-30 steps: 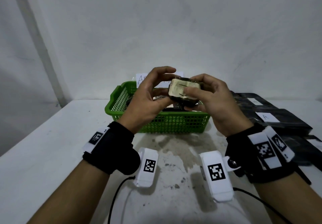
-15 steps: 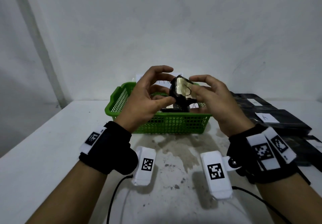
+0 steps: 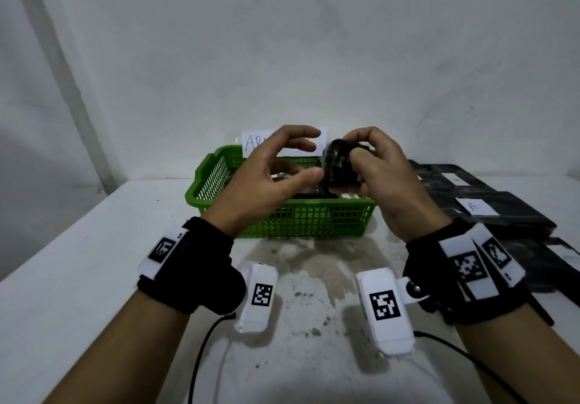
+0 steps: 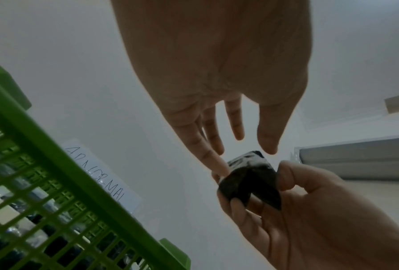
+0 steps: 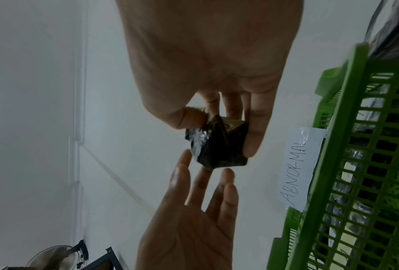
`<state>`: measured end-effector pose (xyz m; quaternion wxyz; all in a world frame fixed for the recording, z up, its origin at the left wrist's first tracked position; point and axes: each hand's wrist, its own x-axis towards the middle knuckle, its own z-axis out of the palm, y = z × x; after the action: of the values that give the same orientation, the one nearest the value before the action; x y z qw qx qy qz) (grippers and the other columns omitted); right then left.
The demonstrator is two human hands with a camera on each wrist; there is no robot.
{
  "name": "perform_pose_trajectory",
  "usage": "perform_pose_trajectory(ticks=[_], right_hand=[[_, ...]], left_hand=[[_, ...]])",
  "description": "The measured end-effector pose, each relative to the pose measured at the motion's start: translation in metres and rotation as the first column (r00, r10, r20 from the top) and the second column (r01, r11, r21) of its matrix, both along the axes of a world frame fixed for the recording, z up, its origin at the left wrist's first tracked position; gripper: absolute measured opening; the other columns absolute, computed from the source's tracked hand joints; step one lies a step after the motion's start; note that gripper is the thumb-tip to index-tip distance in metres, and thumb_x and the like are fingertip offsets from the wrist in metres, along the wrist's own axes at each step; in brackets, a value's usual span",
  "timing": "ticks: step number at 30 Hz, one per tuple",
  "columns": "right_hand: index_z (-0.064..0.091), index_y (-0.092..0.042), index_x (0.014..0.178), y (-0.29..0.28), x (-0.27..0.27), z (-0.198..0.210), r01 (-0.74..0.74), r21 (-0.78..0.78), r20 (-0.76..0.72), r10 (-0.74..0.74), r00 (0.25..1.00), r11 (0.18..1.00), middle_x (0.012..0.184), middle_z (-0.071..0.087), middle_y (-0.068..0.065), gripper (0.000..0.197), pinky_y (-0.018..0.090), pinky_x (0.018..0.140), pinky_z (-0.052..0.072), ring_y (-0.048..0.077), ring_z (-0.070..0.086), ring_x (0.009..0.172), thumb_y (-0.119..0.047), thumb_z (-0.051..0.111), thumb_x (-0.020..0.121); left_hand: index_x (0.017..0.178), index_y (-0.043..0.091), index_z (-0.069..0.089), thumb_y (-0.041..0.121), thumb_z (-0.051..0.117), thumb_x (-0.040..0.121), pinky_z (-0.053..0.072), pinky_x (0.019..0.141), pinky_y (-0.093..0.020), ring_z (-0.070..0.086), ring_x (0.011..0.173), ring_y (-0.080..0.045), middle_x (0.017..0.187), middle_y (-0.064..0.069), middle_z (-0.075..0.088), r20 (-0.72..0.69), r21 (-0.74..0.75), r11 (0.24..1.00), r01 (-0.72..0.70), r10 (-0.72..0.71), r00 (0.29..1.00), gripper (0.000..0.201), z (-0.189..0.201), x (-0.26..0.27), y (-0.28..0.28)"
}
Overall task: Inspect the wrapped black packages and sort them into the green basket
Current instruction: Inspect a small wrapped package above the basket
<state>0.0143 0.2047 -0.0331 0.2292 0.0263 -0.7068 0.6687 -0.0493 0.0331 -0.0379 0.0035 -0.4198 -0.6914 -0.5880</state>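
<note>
Since a second ago you have turned the small black package [image 3: 340, 165] so its pale face points away. Your right hand [image 3: 381, 171] now pinches it alone at frame centre, above the green basket [image 3: 282, 220]. Your left hand [image 3: 270, 177] has let go; its fingers are spread, tips just beside the wrap. Inspection appears nearly complete; the drop remains.

A table [image 3: 78, 278] meets a wall [image 3: 314, 42] behind it. A basket [image 3: 307, 218] sits at the middle back of the table, with packages inside and a label [image 3: 254, 144] behind its far rim. Flat packages [image 3: 502, 212] lie on the table right of the basket. Both hands are above the basket's near side: the right hand [image 3: 386, 177] holds a small package [image 3: 339, 165], and the left hand [image 3: 270, 177] is just left of it.
</note>
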Motion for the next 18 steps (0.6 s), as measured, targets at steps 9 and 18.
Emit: perform_pose_trajectory(ticks=[9, 18], right_hand=[[0.053, -0.013, 0.109, 0.0024, 0.0018, 0.0032, -0.064, -0.018, 0.018, 0.065, 0.998, 0.998, 0.1, 0.064, 0.012, 0.01, 0.037, 0.077, 0.063, 0.023, 0.068, 0.095, -0.009, 0.053, 0.1], [0.052, -0.015, 0.102, 0.0019, 0.003, 0.0009, -0.048, 0.04, -0.026, 0.049, 0.998, 0.998, 0.084, 0.066, 0.0, 0.01, 0.033, 0.069, 0.063, 0.01, 0.069, 0.074, -0.008, 0.058, 0.097]], left_hand=[[0.122, 0.028, 0.061, 0.004, 0.065, 0.093, 0.057, 0.08, -0.029, 0.071, 0.088, -0.02, 0.116, -0.004, 0.062, 0.029, 0.024, 0.999, 0.043, -0.044, 0.999, 0.038, -0.0019, -0.0043, 0.0021], [0.124, 0.025, 0.062, 0.005, 0.068, 0.09, 0.059, 0.086, -0.037, 0.069, 0.088, -0.019, 0.113, 0.0, 0.065, -0.002, 0.031, 0.998, 0.057, -0.057, 0.998, 0.039, -0.002, -0.0033, 0.0004]])
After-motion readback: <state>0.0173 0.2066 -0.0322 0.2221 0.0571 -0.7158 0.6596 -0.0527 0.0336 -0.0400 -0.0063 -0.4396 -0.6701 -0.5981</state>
